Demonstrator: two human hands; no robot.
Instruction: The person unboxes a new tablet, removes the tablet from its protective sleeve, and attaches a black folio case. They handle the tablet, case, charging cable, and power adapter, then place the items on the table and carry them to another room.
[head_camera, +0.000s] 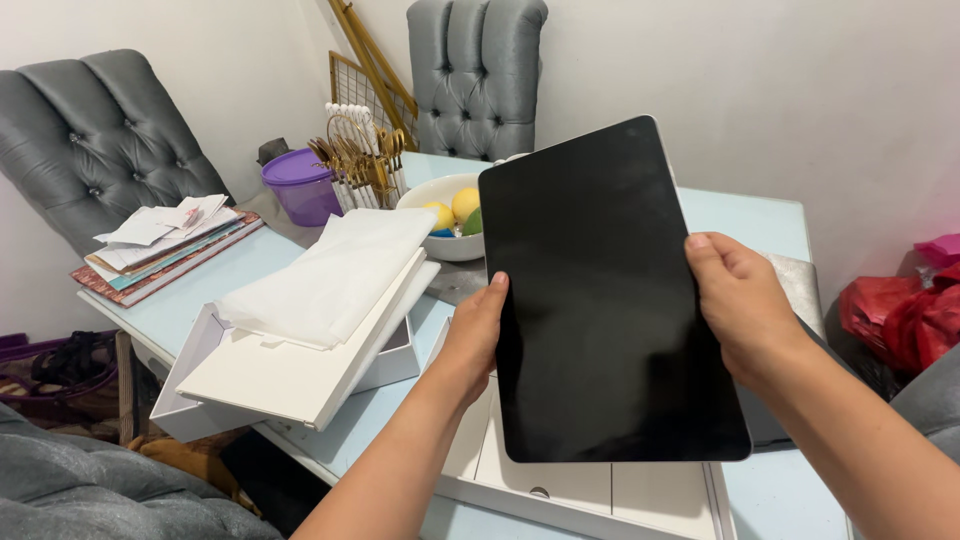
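Left of the tablet (610, 300), a white box lid (300, 370) with tissue paper (335, 275) is lying tipped over the table edge (180, 340), likely set aside for room. Your left hand (478, 335) is clamping the tablet's left edge while your right hand (740, 305) is gripping its right edge, holding it dark-screen up above the open white box (560, 485). Behind the tablet, a fruit bowl (440, 215) is crowding the table; rightward, bare tabletop is showing.
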